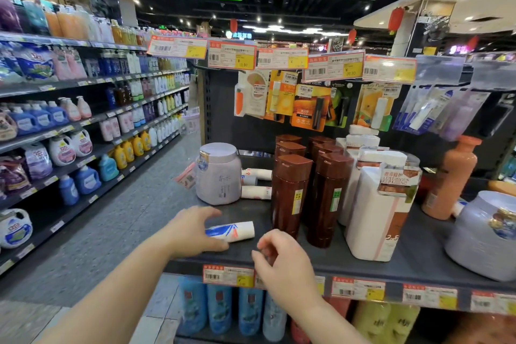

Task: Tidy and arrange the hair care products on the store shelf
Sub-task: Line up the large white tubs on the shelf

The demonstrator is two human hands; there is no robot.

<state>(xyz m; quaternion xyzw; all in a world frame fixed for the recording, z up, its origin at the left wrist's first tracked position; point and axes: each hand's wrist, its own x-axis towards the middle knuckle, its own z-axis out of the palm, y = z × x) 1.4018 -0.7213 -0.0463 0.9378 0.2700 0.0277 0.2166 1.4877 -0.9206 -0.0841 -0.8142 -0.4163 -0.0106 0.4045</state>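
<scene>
A white tube with blue and red print (237, 231) lies on its side near the front edge of the dark shelf (391, 268). My left hand (192, 232) curves around its left end, thumb below and fingers above; whether it grips the tube I cannot tell. My right hand (282, 260) hovers just right of the tube with fingers loosely curled, holding nothing. Behind stand several brown bottles (290, 193), white pump bottles (379, 209) and a lilac jar (219, 173). More white tubes (257, 183) lie beside the jar.
A second lilac jar (485, 234) and an orange bottle (452, 176) stand at the right. Carded lip products (307, 103) hang above under price tags. Blue and yellow bottles (220, 313) fill the shelf below. An aisle with detergent shelves (69, 126) runs on the left.
</scene>
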